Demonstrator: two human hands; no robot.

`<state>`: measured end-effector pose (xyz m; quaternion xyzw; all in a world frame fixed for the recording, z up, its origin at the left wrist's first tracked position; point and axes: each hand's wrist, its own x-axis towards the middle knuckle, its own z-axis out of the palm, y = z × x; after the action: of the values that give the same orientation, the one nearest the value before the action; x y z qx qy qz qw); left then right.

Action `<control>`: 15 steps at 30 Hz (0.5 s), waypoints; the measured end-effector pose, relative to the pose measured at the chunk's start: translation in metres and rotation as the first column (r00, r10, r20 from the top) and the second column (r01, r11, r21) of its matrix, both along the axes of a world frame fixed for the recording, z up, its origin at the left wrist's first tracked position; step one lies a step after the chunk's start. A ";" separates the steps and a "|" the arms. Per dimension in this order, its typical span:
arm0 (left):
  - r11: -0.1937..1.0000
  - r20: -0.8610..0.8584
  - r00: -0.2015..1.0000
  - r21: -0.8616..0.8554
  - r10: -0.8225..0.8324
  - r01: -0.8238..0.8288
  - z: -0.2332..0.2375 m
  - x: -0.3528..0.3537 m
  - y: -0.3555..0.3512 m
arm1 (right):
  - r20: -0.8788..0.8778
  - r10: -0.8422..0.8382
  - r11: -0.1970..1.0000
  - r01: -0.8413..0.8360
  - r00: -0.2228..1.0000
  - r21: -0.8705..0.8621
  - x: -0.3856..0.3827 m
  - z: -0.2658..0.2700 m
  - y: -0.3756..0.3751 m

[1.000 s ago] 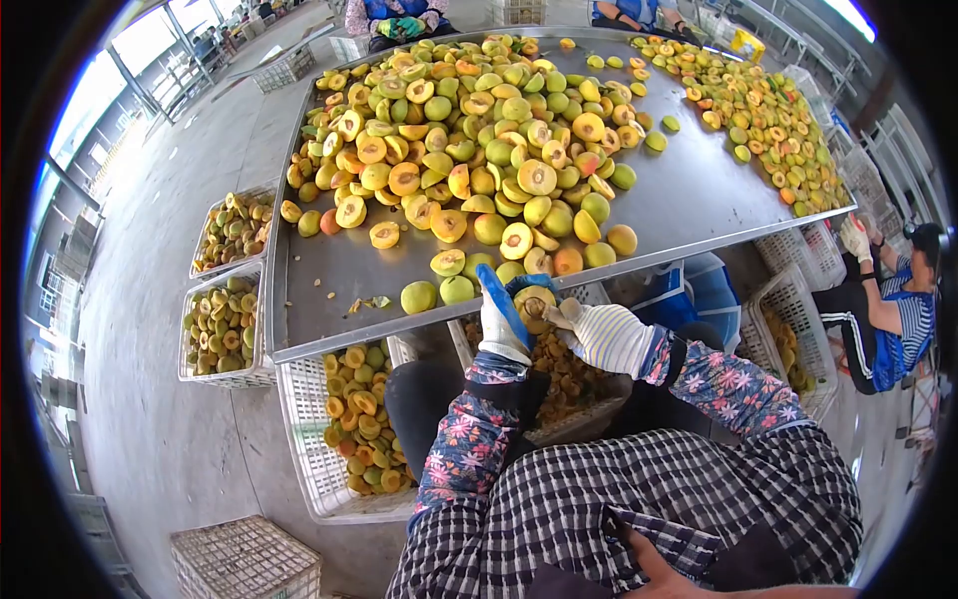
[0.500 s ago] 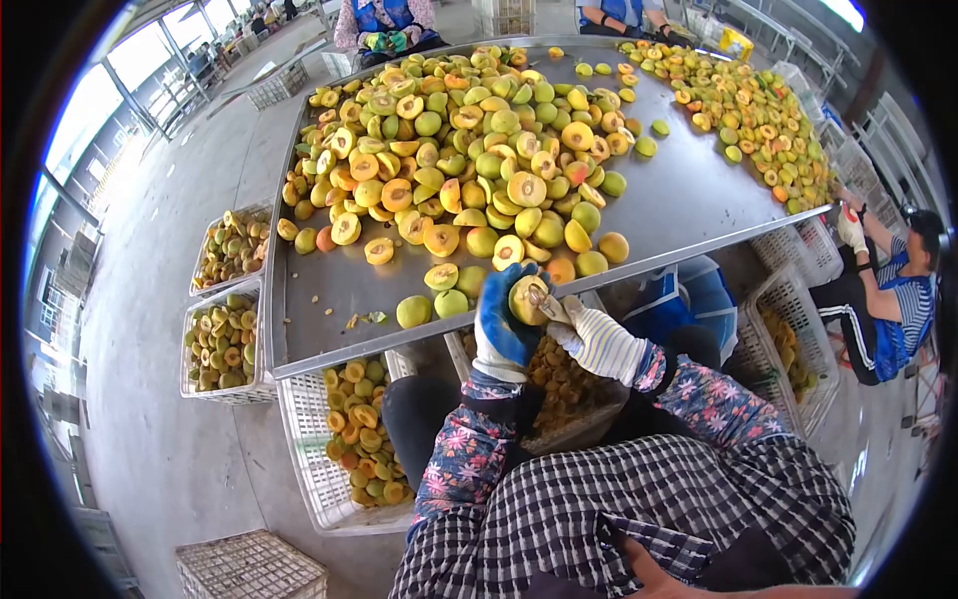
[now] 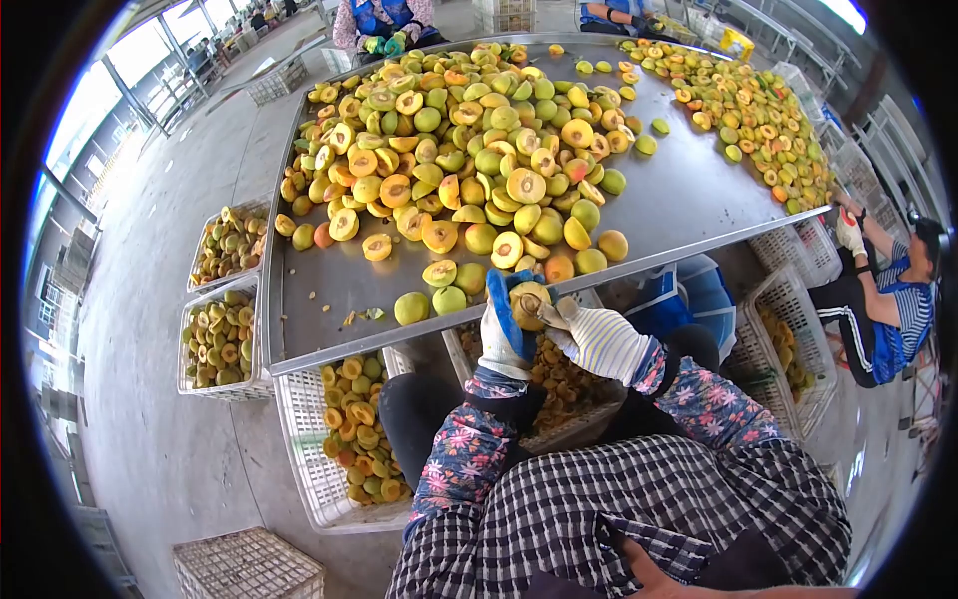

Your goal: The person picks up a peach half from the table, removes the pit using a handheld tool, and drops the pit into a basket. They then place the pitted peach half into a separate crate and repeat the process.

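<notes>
My left hand [image 3: 506,324], in a blue and white glove, is closed around a halved fruit [image 3: 528,303] just off the near edge of the metal table [image 3: 689,225]. My right hand [image 3: 602,339], in a striped white glove, is closed on a small metal tool [image 3: 551,316] whose tip meets the fruit's cut face. The tool is largely hidden by the fingers. Beyond my hands lies a large heap of halved fruit [image 3: 469,150], with a whole-looking green one [image 3: 449,299] close to my left hand.
A crate of fruit halves [image 3: 299,439] stands below the table at left, and two more [image 3: 261,384] [image 3: 207,285] beside it. Blue buckets [image 3: 704,299] are at right. A co-worker [image 3: 893,299] sits at the right; two people are across the table.
The fruit in my left hand has tilted, and the tool in my right hand has shifted against its cut face. The co-workers' hands across the table have moved slightly.
</notes>
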<state>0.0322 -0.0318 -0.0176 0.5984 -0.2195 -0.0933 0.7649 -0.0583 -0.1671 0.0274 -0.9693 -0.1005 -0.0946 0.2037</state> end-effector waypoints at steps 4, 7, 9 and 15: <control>0.967 -0.518 0.847 -0.253 -0.121 -0.017 -0.010 0.004 0.000 | -0.012 0.034 0.997 -0.033 0.999 0.063 -0.005 -0.011 0.000; 0.932 -0.629 0.768 -0.338 -0.122 -0.128 0.006 -0.005 -0.005 | -0.194 0.031 0.991 -0.004 0.980 0.136 -0.011 -0.018 0.003; 0.932 -0.629 0.766 -0.340 -0.131 -0.121 0.004 -0.006 -0.005 | -0.285 0.013 0.995 0.017 0.958 0.103 -0.012 -0.017 0.006; 0.966 -0.615 0.779 -0.255 -0.122 -0.051 -0.003 0.003 -0.002 | -0.170 0.057 0.995 -0.042 0.984 0.087 -0.014 -0.029 0.001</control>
<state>0.0347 -0.0340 -0.0207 0.4248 0.0255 -0.2720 0.8631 -0.0721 -0.1664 -0.0020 -0.9617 -0.1025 -0.0095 0.2539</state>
